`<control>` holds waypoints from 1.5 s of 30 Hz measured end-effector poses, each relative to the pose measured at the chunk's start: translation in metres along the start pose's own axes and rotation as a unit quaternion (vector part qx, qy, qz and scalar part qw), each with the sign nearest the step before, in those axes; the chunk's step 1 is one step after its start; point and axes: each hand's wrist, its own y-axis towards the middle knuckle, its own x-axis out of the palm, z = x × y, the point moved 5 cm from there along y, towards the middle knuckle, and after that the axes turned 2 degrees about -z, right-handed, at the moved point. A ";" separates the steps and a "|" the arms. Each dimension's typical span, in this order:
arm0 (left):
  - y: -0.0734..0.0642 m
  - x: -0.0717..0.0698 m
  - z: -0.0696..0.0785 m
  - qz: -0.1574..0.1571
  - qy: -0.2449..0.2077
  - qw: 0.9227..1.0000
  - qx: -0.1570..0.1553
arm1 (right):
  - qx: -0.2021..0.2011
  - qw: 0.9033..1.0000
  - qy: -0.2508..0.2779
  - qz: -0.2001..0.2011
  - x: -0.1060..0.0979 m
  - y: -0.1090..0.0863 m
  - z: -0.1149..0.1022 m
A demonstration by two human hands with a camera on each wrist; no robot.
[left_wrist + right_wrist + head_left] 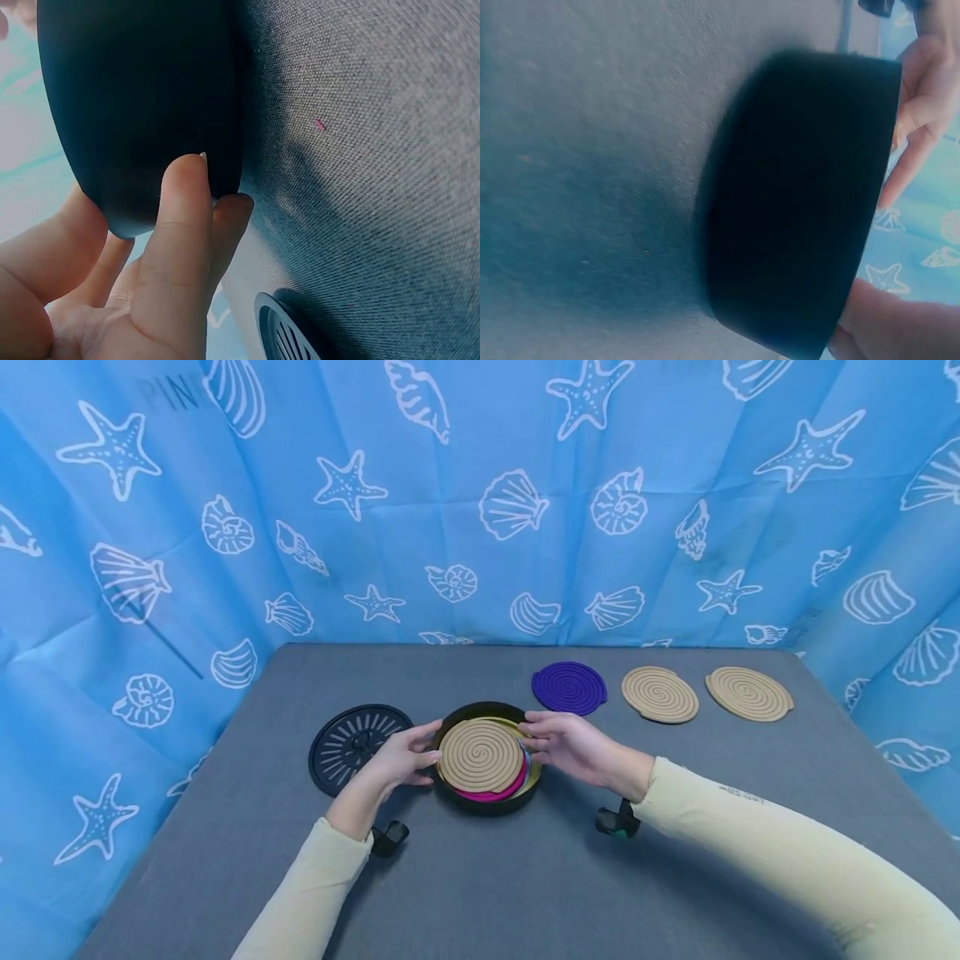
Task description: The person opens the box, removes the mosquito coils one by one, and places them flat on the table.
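A round black tin (487, 807) stands on the table with a tan mosquito coil (480, 755) lying on top inside it. Beneath that coil, edges of a pink coil (491, 795) and a yellow one (534, 774) show. My left hand (397, 758) holds the tin's left side, its fingers spread at the rim and on the outer wall, fingertips right at the tan coil's edge. From the other side my right hand (570, 743) reaches over the right rim with fingers extended beside the coil. In the right wrist view the tin's wall (802, 202) hides most of those fingers.
Left of the tin lies a slotted black lid (352, 745), partly behind my left hand. Toward the back right are a purple coil (569, 687), a tan coil (660, 694) and another tan coil (750, 693). A blue seashell-patterned curtain (450, 527) hangs behind the grey table (495, 885).
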 end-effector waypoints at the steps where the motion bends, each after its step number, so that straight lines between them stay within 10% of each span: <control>1: 0.000 0.000 0.000 0.002 0.002 1.000 0.000 | 0.001 1.000 0.001 0.005 -0.001 0.003 0.000; 45: 0.000 0.000 0.001 -0.016 -0.008 1.000 -0.001 | 0.024 0.996 0.036 0.082 -0.009 0.018 -0.007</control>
